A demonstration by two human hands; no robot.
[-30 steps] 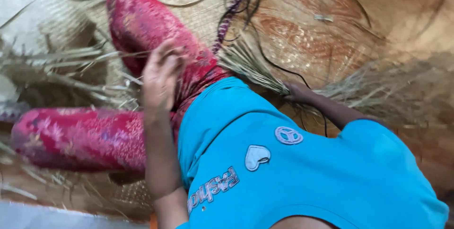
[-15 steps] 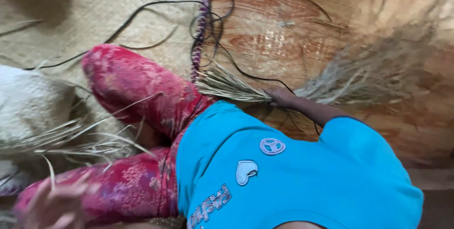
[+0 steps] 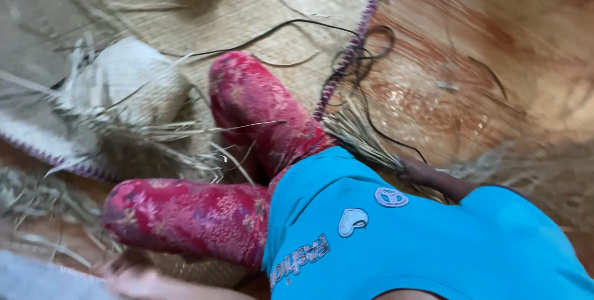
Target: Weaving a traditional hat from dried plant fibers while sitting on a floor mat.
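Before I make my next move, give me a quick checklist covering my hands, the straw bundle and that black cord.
1. Right hand closed on the straw bundle: ok.
2. Left hand clearly seen: not ok, it is blurred at the bottom edge; whether it grips anything, cannot tell.
3. Black cord clear of the bundle: not ok, it runs right alongside it.
4. Loose straw pile close beside the legs: ok.
5. Woven mat lying flat under the legs: ok.

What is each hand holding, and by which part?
Right hand grips a bundle of dried grass at its gathered end; the left hand is too blurred to tell.
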